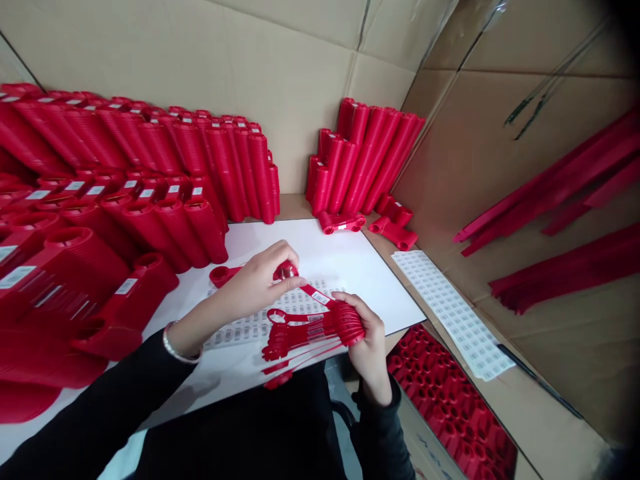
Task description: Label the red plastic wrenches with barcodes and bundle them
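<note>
My right hand is wrapped round one end of a fanned bundle of thin red plastic pieces, each flat with a ring-shaped end. The top red piece carries a white barcode label and is spread away from the others. Its far end lies between the thumb and fingers of my left hand, which is closed on it. Under both hands a sheet of barcode labels rests on the white board. Beside my left wrist, another red ring-ended piece lies partly hidden.
Tall stacks of red pieces crowd the left and back; more stacks stand at the back right. Small red bundles lie before them. Label sheets lie right, above a box of red pieces. Cardboard walls enclose the table.
</note>
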